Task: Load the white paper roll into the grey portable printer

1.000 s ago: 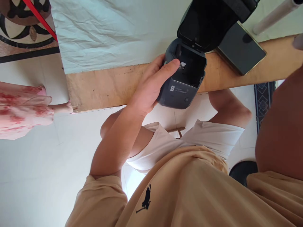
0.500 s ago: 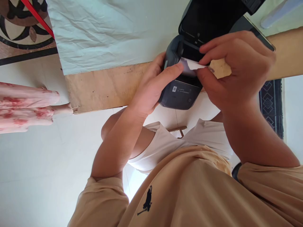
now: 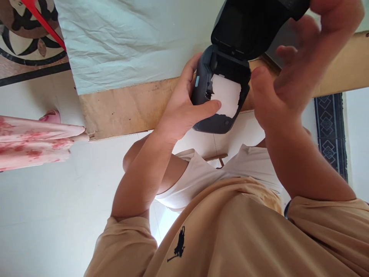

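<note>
My left hand point(image 3: 184, 104) grips the side of a dark grey portable label printer point(image 3: 216, 125) over the wooden table edge. Its thumb presses on the white paper point(image 3: 227, 94) that lies across the printer's opening, over the front edge. The black lid point(image 3: 242, 29) stands swung open away from me. My right hand point(image 3: 300, 65) is at the right of the printer with its fingers spread and no paper in them. Its uppermost fingertip reaches the far corner of the lid; whether it presses there I cannot tell.
A pale green cloth point(image 3: 123, 42) covers the table, with a bare wooden edge point(image 3: 123, 109) toward me. A dark flat device point(image 3: 281, 46) lies partly hidden behind my right hand. At the left stands a person in a pink patterned garment point(image 3: 34, 142). A patterned mat point(image 3: 331, 134) lies at right.
My right hand has let go of the paper and moved up to the lid. The paper now lies flat across the opening. At the left the person's pink garment has shifted slightly.
</note>
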Available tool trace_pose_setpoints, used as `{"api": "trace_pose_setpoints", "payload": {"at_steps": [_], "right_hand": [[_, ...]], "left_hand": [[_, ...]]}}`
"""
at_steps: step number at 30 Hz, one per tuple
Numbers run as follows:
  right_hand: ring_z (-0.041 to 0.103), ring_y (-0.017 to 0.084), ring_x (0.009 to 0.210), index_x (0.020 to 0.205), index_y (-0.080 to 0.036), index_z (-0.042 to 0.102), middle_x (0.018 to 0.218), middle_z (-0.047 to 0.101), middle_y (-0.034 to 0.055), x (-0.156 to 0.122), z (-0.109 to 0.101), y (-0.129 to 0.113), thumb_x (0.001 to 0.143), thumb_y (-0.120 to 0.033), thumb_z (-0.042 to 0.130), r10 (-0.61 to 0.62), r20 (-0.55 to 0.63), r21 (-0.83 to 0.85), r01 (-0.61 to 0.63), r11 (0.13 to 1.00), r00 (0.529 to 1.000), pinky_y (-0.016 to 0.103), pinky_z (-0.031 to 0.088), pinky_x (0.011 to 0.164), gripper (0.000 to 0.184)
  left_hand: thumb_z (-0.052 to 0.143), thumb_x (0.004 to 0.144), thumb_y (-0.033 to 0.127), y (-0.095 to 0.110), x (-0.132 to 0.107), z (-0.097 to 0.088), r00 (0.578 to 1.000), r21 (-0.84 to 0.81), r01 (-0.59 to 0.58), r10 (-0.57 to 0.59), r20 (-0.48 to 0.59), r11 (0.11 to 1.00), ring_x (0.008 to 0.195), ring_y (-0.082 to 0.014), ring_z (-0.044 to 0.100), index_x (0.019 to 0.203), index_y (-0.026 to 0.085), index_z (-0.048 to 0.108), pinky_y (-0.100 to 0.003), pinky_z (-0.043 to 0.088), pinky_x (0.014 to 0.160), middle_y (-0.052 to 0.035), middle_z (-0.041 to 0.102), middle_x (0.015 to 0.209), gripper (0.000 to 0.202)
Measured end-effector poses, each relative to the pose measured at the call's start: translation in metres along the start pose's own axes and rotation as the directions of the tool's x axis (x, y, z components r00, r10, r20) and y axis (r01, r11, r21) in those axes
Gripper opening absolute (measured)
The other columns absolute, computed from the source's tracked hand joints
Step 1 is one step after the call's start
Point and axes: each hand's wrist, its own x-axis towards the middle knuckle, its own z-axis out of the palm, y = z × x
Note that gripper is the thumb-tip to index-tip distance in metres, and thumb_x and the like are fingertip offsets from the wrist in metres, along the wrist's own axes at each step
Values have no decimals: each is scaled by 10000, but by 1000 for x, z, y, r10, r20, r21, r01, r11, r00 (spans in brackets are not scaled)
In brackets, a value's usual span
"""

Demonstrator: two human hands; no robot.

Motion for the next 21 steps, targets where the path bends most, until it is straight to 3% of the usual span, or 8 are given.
{"api": "trace_pose_setpoints", "payload": {"at_steps": [2, 3, 6, 8, 12, 17, 21], "right_hand": [[504, 39, 1377, 1423, -531, 278, 1550, 275, -148, 1, 6, 4, 966, -499, 498, -34, -6, 111, 35, 993, 999, 205, 553, 1046, 509], [529, 37, 1346, 1438, -520, 269, 1523, 326, -128, 0, 9, 7, 992, -492, 448, -66, -26, 158, 69, 985, 997, 211, 561, 1041, 481], [523, 60, 1370, 1408, -367, 427, 1437, 447, -52, -6, 13, 17, 1016, -549, 380, -113, -15, 248, 113, 962, 993, 271, 526, 1210, 434], [503, 82, 1402, 1339, -290, 509, 1430, 463, -15, -9, 12, 24, 991, -607, 415, -140, 82, 226, 118, 967, 987, 285, 502, 1248, 481], [479, 78, 1396, 1419, -277, 444, 1470, 423, 12, -4, 7, 27, 960, -576, 495, -174, 274, 179, 128, 975, 946, 247, 493, 1226, 550], [519, 77, 1313, 1423, -286, 419, 1444, 443, -7, 9, 6, 21, 910, -657, 524, -76, 396, 207, -8, 978, 915, 261, 516, 1202, 641], [548, 89, 1252, 1410, -274, 419, 1434, 456, 17, 9, 8, 24, 837, -709, 600, -34, 418, 279, -92, 956, 908, 236, 572, 1047, 742]], "left_hand": [[796, 589, 95, 1, 0, 0, 1000, 2, -4, 4, 0, 1000, 808, -116, 643, 1216, 286, 540, -205, 529, 747, 66, 691, 926, 704], [791, 593, 95, 2, -1, 0, 1000, 8, -2, 2, 0, 1000, 817, -115, 646, 1218, 281, 540, -201, 529, 747, 66, 690, 927, 699], [791, 605, 82, 1, 1, -2, 1000, 31, 10, -10, 9, 999, 812, -119, 659, 1209, 294, 565, -203, 530, 717, 61, 690, 939, 679], [802, 606, 85, -1, 2, -3, 1000, 19, 3, -3, 19, 1000, 829, -139, 680, 1203, 310, 568, -219, 537, 695, 44, 703, 997, 679], [820, 626, 99, -4, 1, -2, 999, -59, -41, 43, 30, 997, 963, -190, 730, 1184, 315, 570, -234, 558, 720, 24, 715, 1042, 649], [816, 796, 228, 2, -2, 0, 999, -11, 38, -38, 1, 999, 995, -213, 752, 1063, 258, 626, -256, 625, 774, 2, 735, 990, 330], [798, 829, 276, 6, -1, 0, 994, 95, 111, -110, -11, 989, 1021, -211, 760, 1060, 239, 624, -219, 615, 773, 18, 739, 962, 291]]}}
